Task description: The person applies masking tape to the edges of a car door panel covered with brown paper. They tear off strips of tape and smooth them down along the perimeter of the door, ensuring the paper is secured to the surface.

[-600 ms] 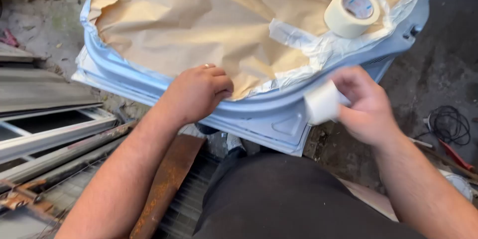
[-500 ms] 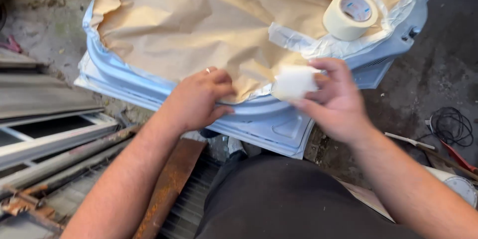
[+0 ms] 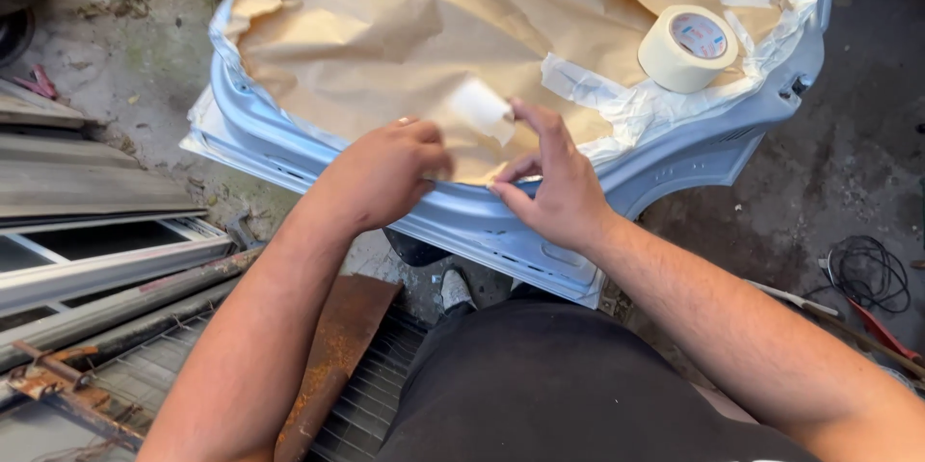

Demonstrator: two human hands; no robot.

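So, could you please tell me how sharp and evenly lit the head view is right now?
Head view: soft daylight with no hard glare; the tape roll and brown paper are sharp; the tape piece between the left hand and right hand is smeared by motion blur; the floor at the right edge falls into shade.

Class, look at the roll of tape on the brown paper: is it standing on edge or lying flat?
Lying flat. The roll of tape rests on the brown paper with its round hole facing up.
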